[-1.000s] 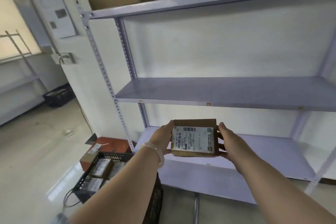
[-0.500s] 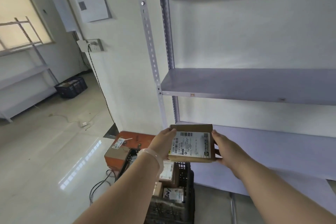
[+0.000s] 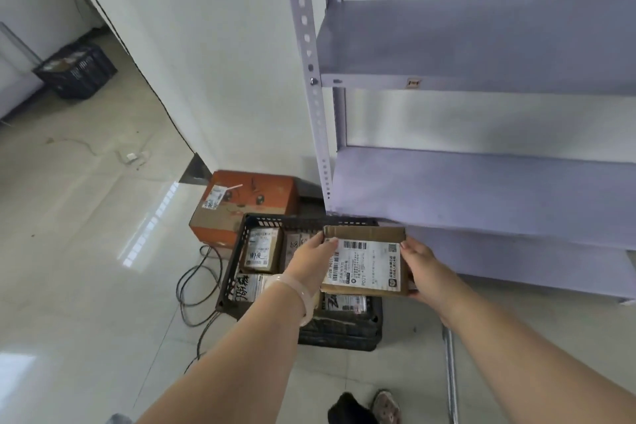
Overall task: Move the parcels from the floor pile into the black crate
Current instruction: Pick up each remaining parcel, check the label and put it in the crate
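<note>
A flat brown cardboard parcel [image 3: 365, 260] with a white shipping label hangs above the right part of the black crate [image 3: 237, 255]. My left hand [image 3: 311, 260] grips its left edge and my right hand [image 3: 425, 272] grips its right edge. The crate stands on the floor beside the shelf post and holds several labelled parcels [image 3: 260, 249]; the held parcel and my left arm hide part of its inside. The floor pile is out of view.
An orange-brown box [image 3: 246, 206] sits behind the crate against the wall. Black cables [image 3: 192, 282] trail on the floor to its left. A grey metal shelf unit [image 3: 481, 189] fills the right side. Another black crate [image 3: 77, 70] stands far left. My shoe [image 3: 387, 406] shows at the bottom.
The view has tilted down and the parcel, held in both hands, has come lower, from shelf height to just above the crate.
</note>
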`<state>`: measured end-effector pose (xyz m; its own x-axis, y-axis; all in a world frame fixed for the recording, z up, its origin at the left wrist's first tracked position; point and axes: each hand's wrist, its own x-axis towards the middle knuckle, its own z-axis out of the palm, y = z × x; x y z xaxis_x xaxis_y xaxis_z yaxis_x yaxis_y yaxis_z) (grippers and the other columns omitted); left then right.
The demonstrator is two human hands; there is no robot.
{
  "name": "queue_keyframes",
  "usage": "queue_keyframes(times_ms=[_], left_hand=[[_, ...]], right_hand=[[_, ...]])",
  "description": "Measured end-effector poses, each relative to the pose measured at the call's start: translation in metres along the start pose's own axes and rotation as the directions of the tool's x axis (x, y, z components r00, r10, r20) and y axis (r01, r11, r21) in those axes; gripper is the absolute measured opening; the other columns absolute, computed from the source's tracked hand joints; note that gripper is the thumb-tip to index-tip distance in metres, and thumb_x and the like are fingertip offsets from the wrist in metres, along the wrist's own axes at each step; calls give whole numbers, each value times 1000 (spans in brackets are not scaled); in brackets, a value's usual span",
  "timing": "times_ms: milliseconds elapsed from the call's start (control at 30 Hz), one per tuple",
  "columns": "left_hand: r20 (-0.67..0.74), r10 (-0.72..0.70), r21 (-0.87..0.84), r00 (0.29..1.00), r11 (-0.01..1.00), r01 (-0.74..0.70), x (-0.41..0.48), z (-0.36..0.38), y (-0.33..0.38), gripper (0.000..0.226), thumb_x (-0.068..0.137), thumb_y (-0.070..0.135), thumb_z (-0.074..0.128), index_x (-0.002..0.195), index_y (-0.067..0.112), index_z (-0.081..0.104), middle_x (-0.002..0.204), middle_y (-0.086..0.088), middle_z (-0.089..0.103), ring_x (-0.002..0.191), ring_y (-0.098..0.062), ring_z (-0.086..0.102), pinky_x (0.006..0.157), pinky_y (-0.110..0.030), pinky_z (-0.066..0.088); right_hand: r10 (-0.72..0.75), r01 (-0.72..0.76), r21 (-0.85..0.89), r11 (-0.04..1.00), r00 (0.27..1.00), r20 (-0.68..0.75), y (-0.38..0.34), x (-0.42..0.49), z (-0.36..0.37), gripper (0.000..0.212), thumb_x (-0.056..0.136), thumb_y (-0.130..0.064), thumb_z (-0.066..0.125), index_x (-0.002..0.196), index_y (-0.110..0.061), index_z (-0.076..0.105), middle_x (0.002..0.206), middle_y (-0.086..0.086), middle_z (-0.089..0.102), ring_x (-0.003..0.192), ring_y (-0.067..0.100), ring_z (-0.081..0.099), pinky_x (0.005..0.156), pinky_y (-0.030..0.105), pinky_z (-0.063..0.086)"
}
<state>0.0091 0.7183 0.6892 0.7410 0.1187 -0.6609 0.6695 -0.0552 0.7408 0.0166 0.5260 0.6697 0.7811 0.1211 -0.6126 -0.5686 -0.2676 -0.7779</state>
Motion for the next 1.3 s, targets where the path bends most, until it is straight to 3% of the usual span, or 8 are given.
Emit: queue_keyframes(times_ms=[100, 267, 467, 800, 933, 1067, 1200, 1300], left_hand=[[-14, -100, 37, 995, 994, 100, 33, -1, -30, 58, 93, 42, 45, 147, 33, 26, 157, -3, 21, 143, -31, 22, 116, -56, 21], [36, -212, -75, 977, 974, 214, 91, -6, -82, 56, 95, 35, 48, 147, 29, 28, 153, 0, 32, 140, -25, 29, 115, -46, 23], [73, -246, -1, 966, 969, 247, 170, -13, -130, 56, 95, 36, 48, 147, 27, 29, 150, -2, 30, 119, -14, 41, 99, -34, 34], [164, -323, 251, 932, 928, 277, 224, -16, -179, 58, 94, 42, 44, 147, 30, 25, 160, 1, 9, 146, -24, 11, 116, -44, 17], [164, -354, 196, 921, 927, 321, 235, -17, -182, 60, 94, 39, 47, 148, 29, 24, 156, 1, 22, 142, -23, 25, 118, -44, 20], [194, -337, 247, 921, 926, 287, 241, -19, -189, 56, 95, 28, 48, 147, 24, 28, 152, 4, 32, 132, -13, 36, 111, -30, 27], [194, -318, 332, 928, 911, 243, 244, -19, -193, 59, 95, 23, 49, 149, 22, 25, 151, 3, 32, 133, -16, 39, 110, -30, 33], [184, -317, 351, 931, 905, 239, 243, -19, -191, 59, 95, 25, 48, 149, 23, 24, 155, 4, 23, 135, -17, 34, 106, -29, 31]], right_hand=[[69, -68, -48, 997, 998, 14, 25, 34, 13, 53, 92, -59, 29, 143, -42, 29, 134, 0, 56, 126, 26, 48, 108, 53, 33], [208, -208, -79, 975, 978, -10, 74, 90, 40, 58, 93, -58, 30, 147, -42, 18, 150, -1, 39, 137, 26, 34, 113, 49, 24], [349, -351, -46, 935, 936, -54, 133, 156, 78, 61, 94, -56, 28, 149, -38, 10, 151, 2, 37, 138, 28, 33, 114, 48, 22], [492, -508, -79, 858, 856, -159, 171, 208, 105, 63, 95, -56, 25, 151, -34, 5, 152, 5, 33, 137, 30, 33, 110, 44, 24], [523, -527, 27, 850, 836, -164, 172, 225, 107, 61, 96, -49, 33, 151, -30, 12, 147, 6, 41, 133, 31, 39, 111, 47, 28], [523, -522, 65, 851, 826, -213, 177, 230, 116, 54, 97, -36, 42, 147, -26, 24, 134, 10, 53, 116, 30, 53, 102, 43, 40], [551, -568, 16, 823, 791, -267, 176, 236, 123, 60, 95, -29, 49, 148, -21, 21, 134, 11, 51, 113, 31, 56, 92, 42, 49], [541, -582, -93, 808, 795, -275, 171, 234, 123, 60, 95, -30, 46, 148, -19, 20, 132, 12, 52, 109, 30, 57, 65, 31, 50]])
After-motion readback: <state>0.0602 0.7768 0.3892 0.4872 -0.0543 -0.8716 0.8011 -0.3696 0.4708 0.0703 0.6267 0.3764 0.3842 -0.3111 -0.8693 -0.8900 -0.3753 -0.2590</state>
